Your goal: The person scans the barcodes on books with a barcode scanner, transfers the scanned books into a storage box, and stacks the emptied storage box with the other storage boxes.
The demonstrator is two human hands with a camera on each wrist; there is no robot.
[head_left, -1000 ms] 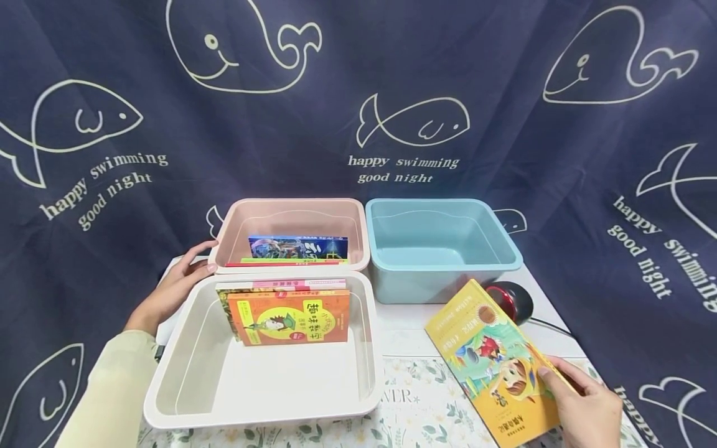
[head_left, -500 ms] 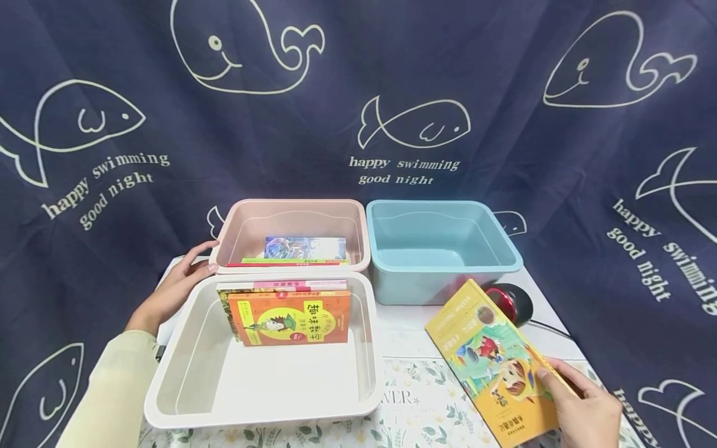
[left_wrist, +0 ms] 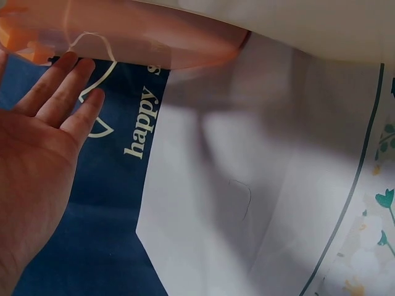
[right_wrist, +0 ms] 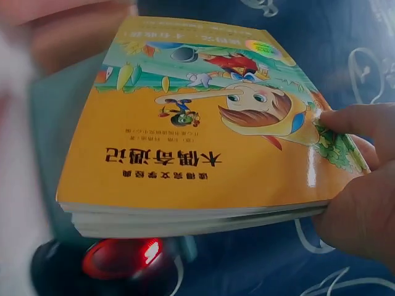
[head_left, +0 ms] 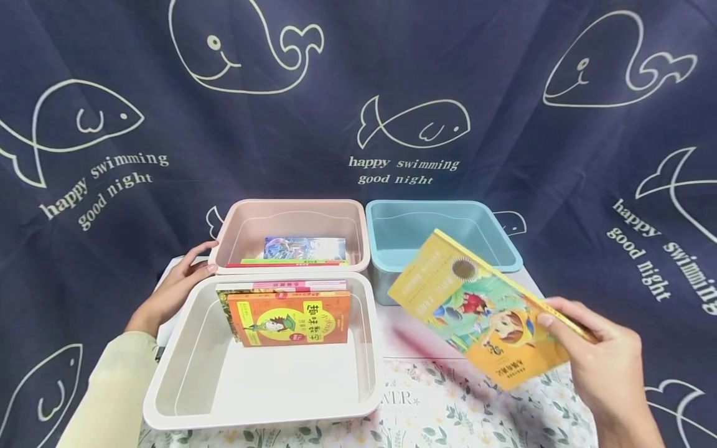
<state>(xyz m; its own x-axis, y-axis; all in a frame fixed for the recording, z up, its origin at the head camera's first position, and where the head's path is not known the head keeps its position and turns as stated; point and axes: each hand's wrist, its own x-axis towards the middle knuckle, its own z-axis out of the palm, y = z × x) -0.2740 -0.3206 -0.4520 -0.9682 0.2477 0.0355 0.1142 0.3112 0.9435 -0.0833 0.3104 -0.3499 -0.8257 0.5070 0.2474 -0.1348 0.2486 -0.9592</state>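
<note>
Navy curtain backs the bench. Person's right hand pinches the yellow book by one edge, raised near the blue bin; such off-centre grip could let it swivel and strike that bin. Left hand, fingers extended, touches the pink bin.

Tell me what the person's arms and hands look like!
The left arm wears a long, pale yellow sleeve. A bit of something dark shows by that wrist, too little to tell what. The left hand and right hand have no gloves or rings showing. No sleeve shows on the right.
</note>
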